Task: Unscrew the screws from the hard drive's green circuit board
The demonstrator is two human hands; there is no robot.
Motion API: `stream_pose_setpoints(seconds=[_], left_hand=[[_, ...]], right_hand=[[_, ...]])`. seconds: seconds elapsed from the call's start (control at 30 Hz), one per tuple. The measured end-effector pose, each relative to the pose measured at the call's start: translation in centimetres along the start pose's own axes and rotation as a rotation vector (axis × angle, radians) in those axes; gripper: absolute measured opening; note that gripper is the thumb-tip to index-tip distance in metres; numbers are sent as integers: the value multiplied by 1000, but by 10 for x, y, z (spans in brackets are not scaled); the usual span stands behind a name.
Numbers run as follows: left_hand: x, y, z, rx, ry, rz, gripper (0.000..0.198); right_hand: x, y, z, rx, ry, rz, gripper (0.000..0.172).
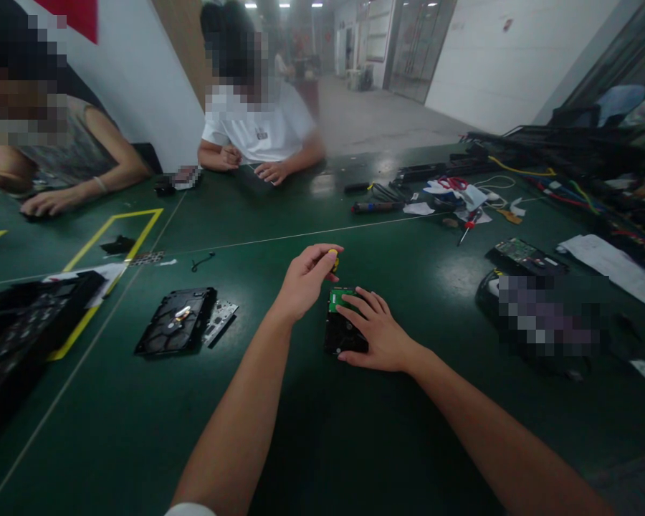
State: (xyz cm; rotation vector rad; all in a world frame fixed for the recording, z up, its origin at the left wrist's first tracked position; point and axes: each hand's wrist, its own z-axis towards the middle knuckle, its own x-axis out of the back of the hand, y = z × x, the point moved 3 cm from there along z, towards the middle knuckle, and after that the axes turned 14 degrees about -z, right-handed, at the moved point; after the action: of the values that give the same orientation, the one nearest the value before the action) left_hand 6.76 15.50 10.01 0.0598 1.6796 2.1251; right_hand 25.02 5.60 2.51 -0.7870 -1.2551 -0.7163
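Note:
A black hard drive [337,337] with a green circuit board [335,298] at its far end lies on the table in front of me. My right hand [379,326] rests across its right side, fingers spread over the board and thumb by the near edge. Just above the drive's far end, my left hand [309,278] is closed in a pinch on a small yellow-and-black screwdriver [334,258]. Only its short handle shows; I cannot make out its tip.
Left lie an opened drive casing [166,322], a loose metal plate [220,322] and a black chassis [37,337]. Right are another drive [524,254], a red screwdriver [466,231], cables and paper [615,265]. Two people [263,125] sit across the green table [279,444].

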Motion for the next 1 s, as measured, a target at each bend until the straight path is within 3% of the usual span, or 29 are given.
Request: stream_pose_setpoints(seconds=[0.33, 0.6, 1.0], left_hand=[[2, -5, 0, -7, 78, -16, 30], [-4, -4, 1, 13, 16, -43, 35], [-5, -5, -3, 6, -30, -28, 29]], right_hand=[[1, -1, 1, -4, -15, 6, 96], [0, -1, 0, -2, 6, 2, 95], [2, -2, 1, -3, -9, 0, 93]])
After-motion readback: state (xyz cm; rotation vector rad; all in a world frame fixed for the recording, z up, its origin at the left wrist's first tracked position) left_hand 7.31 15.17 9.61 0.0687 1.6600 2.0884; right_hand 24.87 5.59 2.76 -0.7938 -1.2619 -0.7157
